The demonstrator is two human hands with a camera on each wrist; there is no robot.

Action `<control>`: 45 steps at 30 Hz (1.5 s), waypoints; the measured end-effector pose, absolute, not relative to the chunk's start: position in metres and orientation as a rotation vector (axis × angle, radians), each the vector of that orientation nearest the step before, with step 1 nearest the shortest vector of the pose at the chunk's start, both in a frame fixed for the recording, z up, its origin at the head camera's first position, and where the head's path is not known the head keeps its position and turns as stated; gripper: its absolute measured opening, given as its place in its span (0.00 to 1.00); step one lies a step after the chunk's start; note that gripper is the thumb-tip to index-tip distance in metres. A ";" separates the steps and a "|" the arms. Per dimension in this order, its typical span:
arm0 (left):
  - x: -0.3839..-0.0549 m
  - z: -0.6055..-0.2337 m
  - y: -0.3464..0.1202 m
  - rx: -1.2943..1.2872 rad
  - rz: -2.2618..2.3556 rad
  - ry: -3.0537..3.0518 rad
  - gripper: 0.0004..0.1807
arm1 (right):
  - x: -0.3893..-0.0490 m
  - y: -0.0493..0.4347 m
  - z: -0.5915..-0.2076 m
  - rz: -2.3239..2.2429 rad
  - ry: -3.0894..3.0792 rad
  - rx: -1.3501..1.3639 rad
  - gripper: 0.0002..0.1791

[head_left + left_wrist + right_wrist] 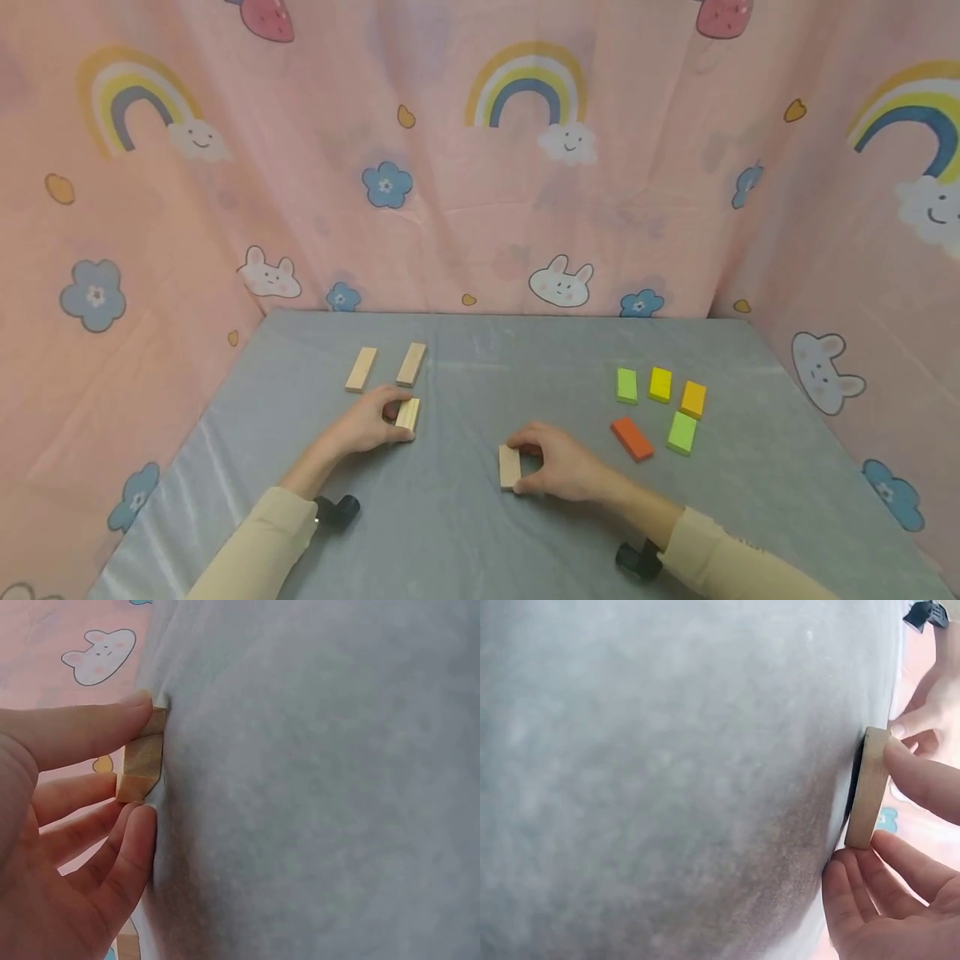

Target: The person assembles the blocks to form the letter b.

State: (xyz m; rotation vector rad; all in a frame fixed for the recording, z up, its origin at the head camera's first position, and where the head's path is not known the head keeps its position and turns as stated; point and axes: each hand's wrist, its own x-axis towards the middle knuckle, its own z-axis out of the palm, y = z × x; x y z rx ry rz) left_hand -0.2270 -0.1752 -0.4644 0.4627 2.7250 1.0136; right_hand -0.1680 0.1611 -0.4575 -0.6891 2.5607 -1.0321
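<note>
Lengthwise between its thumb and fingers, my left hand pinches a plain wooden block at the left of the grey cloth. The left wrist view shows the thumb on one end of that block and fingertips at the other. Near the middle of the cloth, my right hand holds a second plain wooden block by its two ends. Seen from the right wrist, this block stands close against the cloth. Beyond the left hand lie two more plain blocks, a left one and a right one.
Right of the right hand lie several coloured blocks: an orange-red one, a yellow one, an amber one, a far green one and a near green one. A pink printed curtain surrounds the grey table.
</note>
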 end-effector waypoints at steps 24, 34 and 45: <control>-0.227 -0.458 -0.173 0.458 0.978 2.736 0.36 | -0.160 0.165 -0.457 -0.975 2.548 -0.761 0.27; -0.226 -0.459 -0.171 0.457 0.960 2.765 0.35 | -0.161 0.167 -0.460 -0.968 2.541 -0.771 0.28; -0.220 -0.455 -0.162 0.524 1.000 2.759 0.33 | -0.158 0.166 -0.460 -0.957 2.574 -0.763 0.28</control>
